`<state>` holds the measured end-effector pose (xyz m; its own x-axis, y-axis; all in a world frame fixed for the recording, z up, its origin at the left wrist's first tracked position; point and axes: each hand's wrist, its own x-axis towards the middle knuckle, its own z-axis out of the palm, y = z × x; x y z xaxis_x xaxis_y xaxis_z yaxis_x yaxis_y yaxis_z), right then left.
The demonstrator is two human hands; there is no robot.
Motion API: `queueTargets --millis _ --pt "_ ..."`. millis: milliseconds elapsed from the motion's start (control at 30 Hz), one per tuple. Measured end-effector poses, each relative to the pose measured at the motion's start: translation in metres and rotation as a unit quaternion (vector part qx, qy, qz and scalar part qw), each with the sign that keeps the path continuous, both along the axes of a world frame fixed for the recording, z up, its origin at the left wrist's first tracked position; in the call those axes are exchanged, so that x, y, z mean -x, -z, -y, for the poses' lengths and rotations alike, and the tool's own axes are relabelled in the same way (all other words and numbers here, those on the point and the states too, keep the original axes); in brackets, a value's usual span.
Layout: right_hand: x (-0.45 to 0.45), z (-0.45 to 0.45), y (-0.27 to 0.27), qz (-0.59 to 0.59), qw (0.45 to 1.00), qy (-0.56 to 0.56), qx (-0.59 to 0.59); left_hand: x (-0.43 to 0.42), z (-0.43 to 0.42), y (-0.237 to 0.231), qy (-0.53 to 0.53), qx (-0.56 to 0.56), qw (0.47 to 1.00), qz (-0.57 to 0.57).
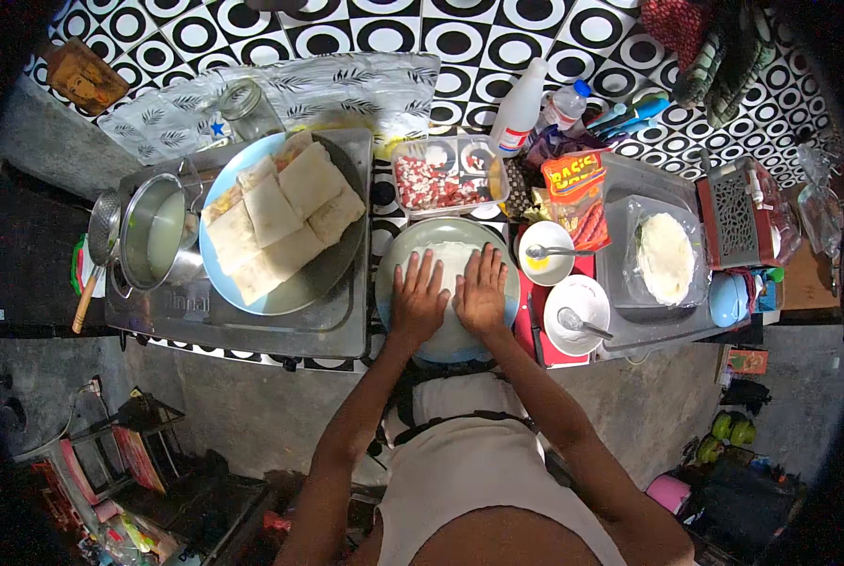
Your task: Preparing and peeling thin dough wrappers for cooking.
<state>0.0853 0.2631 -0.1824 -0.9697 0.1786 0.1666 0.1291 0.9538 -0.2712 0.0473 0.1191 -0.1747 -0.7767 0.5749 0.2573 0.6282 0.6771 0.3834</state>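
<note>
Before me, a round pale plate (389, 240) bears a thin whitish sheet (450, 253), perhaps dough or a wrapper. My left hand (420, 301) lies palm down over the sheet's left part. On its right part rests my right hand (482, 293), also flat, fingers slightly spread. Neither hand grasps anything. Left of them, a light blue plate (215, 187) carries several folded pale wraps (280, 244) with some filling showing. Behind my hands stands a clear plastic tub (493, 166) of chopped red and white pieces (432, 184).
A metal pot (132, 244) of cloudy liquid and a strainer (102, 226) stand at left. Two white bowls (549, 272) (563, 339) with spoons sit close to my right hand. Farther right, pale round sheets (666, 258) lie on plastic. A white bottle (521, 106) and food packet (577, 191) stand behind.
</note>
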Motion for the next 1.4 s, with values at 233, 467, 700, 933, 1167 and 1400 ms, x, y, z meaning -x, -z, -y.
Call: queueTargets --millis 233,467,700,933,1167,1400 --pt "-0.018 -0.005 -0.01 0.0 0.977 -0.182 -0.111 -0.001 0.008 -0.008 -0.013 0.043 0.998 0.044" --pt "-0.012 -0.004 -0.019 0.019 0.991 -0.132 0.006 0.006 0.002 0.003 0.004 0.006 1.0 -0.014" --pt "-0.013 -0.01 -0.016 0.042 0.987 -0.15 0.037 0.002 0.005 -0.003 0.011 -0.003 1.0 -0.008" --pt "0.013 -0.023 -0.02 -0.005 0.998 -0.062 0.026 0.013 0.009 -0.004 -0.058 -0.053 0.997 0.027" --pt "0.055 -0.037 -0.042 0.088 0.993 -0.069 0.034 0.043 -0.012 -0.013 -0.135 0.019 0.989 0.048" --pt "0.049 -0.052 -0.041 0.078 0.984 -0.114 0.113 0.055 -0.003 -0.018 -0.118 -0.042 0.983 0.137"
